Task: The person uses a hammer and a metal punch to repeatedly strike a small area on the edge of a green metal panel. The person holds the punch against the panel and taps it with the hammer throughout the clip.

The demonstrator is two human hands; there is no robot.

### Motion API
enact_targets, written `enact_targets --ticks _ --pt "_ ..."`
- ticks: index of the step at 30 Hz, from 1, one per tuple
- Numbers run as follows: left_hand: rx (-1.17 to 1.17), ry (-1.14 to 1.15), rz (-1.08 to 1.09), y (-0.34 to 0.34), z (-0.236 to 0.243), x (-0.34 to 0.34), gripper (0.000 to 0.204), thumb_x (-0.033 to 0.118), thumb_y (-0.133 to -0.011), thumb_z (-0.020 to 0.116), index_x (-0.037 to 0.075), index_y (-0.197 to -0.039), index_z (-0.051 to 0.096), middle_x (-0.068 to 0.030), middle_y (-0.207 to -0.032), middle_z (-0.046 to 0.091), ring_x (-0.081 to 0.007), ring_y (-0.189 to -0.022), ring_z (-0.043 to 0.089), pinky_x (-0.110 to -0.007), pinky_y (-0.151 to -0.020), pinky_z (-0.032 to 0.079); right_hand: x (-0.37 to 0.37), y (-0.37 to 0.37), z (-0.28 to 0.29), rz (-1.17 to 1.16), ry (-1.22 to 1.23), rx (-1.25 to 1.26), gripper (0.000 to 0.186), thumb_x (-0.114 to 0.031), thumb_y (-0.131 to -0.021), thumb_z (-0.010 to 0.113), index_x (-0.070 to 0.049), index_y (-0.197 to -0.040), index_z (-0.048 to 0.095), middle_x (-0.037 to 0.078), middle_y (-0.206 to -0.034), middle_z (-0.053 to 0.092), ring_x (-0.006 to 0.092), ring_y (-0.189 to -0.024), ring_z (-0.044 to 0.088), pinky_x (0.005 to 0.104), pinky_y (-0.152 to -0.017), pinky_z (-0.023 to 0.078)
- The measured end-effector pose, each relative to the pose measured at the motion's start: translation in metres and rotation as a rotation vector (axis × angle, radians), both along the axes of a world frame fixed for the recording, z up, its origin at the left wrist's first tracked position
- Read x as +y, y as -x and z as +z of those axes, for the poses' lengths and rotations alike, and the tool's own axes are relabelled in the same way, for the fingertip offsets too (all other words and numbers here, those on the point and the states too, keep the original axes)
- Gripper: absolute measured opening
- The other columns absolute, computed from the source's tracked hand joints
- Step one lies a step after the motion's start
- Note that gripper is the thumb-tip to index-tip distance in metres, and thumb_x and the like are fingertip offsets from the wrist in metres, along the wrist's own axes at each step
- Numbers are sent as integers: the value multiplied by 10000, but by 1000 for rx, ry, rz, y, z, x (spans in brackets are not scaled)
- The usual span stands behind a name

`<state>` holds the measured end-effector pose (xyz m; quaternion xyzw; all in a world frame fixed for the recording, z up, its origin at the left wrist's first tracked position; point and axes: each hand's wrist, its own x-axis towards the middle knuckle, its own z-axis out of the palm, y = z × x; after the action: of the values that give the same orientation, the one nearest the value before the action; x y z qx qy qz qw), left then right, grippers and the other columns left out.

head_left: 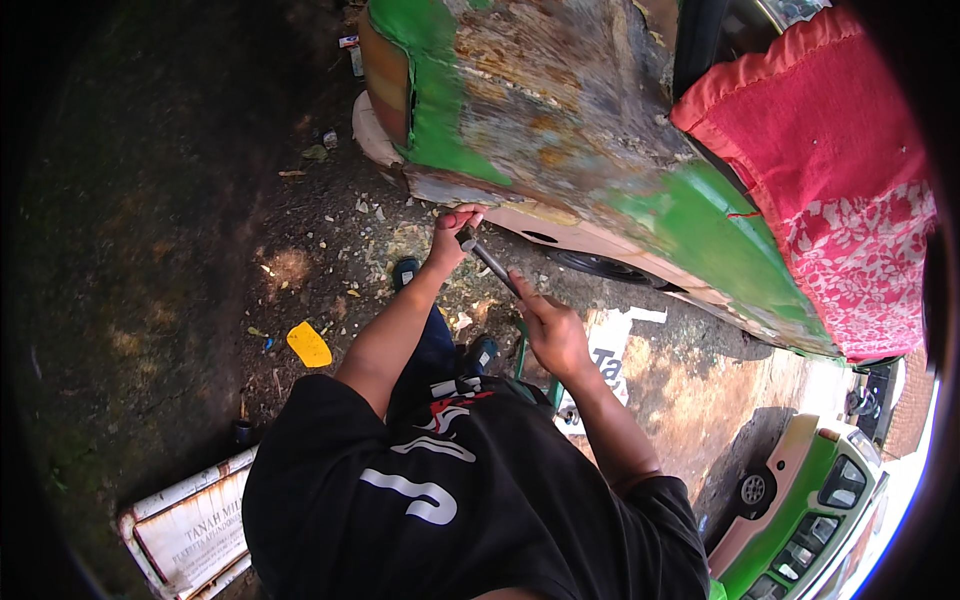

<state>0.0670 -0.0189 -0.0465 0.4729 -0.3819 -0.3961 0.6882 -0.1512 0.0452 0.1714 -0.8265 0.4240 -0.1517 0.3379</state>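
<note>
My right hand is wrapped round the handle of a hammer with a dark metal shaft. The hammer's head is right beside my left hand, whose fingers are closed by the lower edge of a car body. What the left hand grips, if anything, is too small and covered to make out. The car's panel is scraped to bare, rusty metal in the middle, with green paint around it and a pale lower strip.
A red patterned cloth hangs over the car at the right. A yellow piece and paint flakes lie on the dirt. A rusty-framed white sign is at lower left, a printed white sheet beside my right arm, and a green-and-pink van at lower right.
</note>
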Motion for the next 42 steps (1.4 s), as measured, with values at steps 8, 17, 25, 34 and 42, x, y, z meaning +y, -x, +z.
enact_targets --ticks 8,17,25,34,42 --pt "86 20 -38 -9 -6 -1 113 31 -954 600 2 -1051 651 -80 -1087 687 -123 -1012 627 -255 -912 473 3 -2 7 -12 -32 24 476 -97 -923 603 -221 -1380 553 226 -852 657 404 -758 650 439 -687 511" --pt "276 -4 -176 -19 -14 -6 135 56 -945 627 4 -1069 642 -64 -1080 691 -103 -990 627 -255 -890 483 -5 -7 -3 12 9 51 494 -93 -920 585 -232 -1393 540 191 -810 638 394 -711 638 452 -661 501" --pt "70 -34 -29 -12 -17 -10 110 46 -933 635 12 -1031 669 -79 -1062 701 -129 -959 641 -268 -853 516 -15 -62 31 203 180 218 549 -77 -896 555 -271 -1408 515 162 -840 623 388 -701 632 497 -659 520" --pt "12 8 -92 1 -10 -12 107 5 -931 620 -6 -1023 674 -83 -1058 710 -114 -932 641 -262 -844 508 -19 -48 23 195 225 79 576 -42 -864 568 -277 -1389 539 156 -787 612 378 -662 628 477 -589 522" --pt "23 -101 -21 -6 -18 5 112 71 -945 629 8 -1032 660 -85 -1092 693 -131 -1006 632 -281 -896 498 -17 -18 -2 164 134 79 536 -77 -889 584 -249 -1395 538 160 -754 589 373 -662 618 475 -606 497"
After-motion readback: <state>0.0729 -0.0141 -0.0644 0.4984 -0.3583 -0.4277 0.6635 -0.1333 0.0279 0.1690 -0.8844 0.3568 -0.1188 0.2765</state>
